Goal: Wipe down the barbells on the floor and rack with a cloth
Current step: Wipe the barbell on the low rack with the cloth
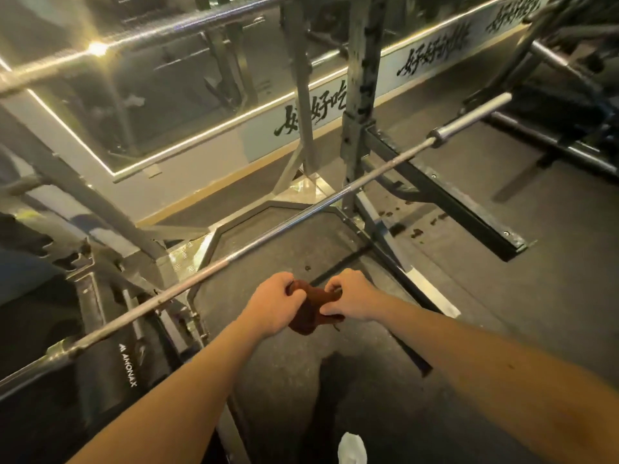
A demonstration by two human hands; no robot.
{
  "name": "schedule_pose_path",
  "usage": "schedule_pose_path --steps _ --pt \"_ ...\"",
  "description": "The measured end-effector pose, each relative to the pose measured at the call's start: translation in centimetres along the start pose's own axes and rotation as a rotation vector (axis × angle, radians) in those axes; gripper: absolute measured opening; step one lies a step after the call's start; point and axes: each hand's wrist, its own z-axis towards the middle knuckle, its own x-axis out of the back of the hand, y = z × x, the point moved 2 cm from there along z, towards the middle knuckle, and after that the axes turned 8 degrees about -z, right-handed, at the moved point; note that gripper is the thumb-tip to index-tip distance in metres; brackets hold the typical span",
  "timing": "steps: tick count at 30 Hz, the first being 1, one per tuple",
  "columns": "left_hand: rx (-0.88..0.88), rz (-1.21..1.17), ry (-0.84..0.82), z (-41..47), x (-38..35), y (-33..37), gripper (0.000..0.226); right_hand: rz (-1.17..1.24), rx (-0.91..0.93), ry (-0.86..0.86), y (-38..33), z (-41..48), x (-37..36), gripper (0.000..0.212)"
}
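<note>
A dark reddish-brown cloth (310, 309) hangs bunched between both hands, low in the middle of the head view. My left hand (273, 304) grips its left edge and my right hand (348, 298) pinches its right edge. A bare steel barbell (278, 231) lies across the rack's safety arms just beyond the hands, running from lower left to upper right, its sleeve (475, 117) at the far right. A second barbell (134, 40) crosses the top of the view, higher on the rack. Neither hand touches a bar.
Rack uprights (363, 82) stand ahead, with a black safety arm (445, 199) jutting toward the right. A black bench pad (114, 370) sits at lower left. A mirror and lettered wall strip (315, 115) lie behind. Dark rubber floor (536, 279) spreads right; a white shoe (351, 448) shows below.
</note>
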Motion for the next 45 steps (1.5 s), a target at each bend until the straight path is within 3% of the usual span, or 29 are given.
schedule_pose_path --steps 3,8,12,14,18,29,36,45 --pt "-0.065 0.079 -0.039 2.3 -1.6 4.1 0.022 0.005 -0.020 0.026 2.7 -0.6 3.3 0.031" --pt "-0.166 0.117 -0.090 5.9 -4.3 10.4 0.036 0.241 -0.085 0.054 8.2 -2.1 8.3 0.039" --pt "-0.276 0.106 -0.118 9.2 -6.9 15.4 0.036 0.439 -0.122 0.147 12.7 -3.6 12.7 0.058" --pt "-0.311 0.097 -0.154 11.4 -8.7 17.9 0.036 0.506 -0.152 0.171 15.2 -4.0 15.0 0.055" --pt "-0.389 0.104 -0.239 16.1 -12.7 23.1 0.031 0.362 -0.256 0.205 21.3 -3.7 19.8 0.030" --pt "-0.466 -0.083 -0.318 31.1 -23.7 40.0 0.024 0.182 -0.421 0.368 37.6 -0.2 37.6 0.028" --pt "-0.452 -0.130 -0.211 39.0 -28.4 47.7 0.025 0.151 -0.348 0.370 47.3 4.3 46.9 0.014" --pt "-0.241 -0.161 0.126 48.7 -36.7 54.5 0.018 0.087 -0.101 0.298 61.6 15.3 56.9 0.011"
